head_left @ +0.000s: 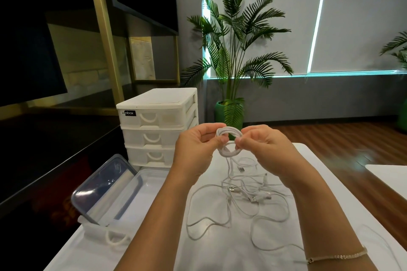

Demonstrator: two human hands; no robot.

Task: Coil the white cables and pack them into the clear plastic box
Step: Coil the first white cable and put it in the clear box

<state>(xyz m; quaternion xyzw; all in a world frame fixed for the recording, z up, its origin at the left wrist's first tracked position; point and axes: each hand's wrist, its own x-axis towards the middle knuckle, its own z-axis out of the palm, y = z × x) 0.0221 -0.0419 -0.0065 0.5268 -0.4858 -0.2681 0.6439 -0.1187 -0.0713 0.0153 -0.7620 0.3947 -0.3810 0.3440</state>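
My left hand (198,145) and right hand (262,145) pinch the small round coil of smooth white cable (228,142) above the white table (220,253) | ring upright, facing me | tail hangs down to loose white cables (242,200) | clear plastic box (141,185) at left

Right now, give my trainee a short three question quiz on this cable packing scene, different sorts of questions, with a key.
1. True or false: the coiled white cable lies inside the clear plastic box.
2. Multiple choice: the loose white cables lie on A) the floor, B) the white table, C) the white drawer unit.
3. Fill in: the clear lid leans against the box's ____ side, as the camera sees it.

Key
1. False: the left hand and right hand both hold it above the table.
2. B.
3. Left.
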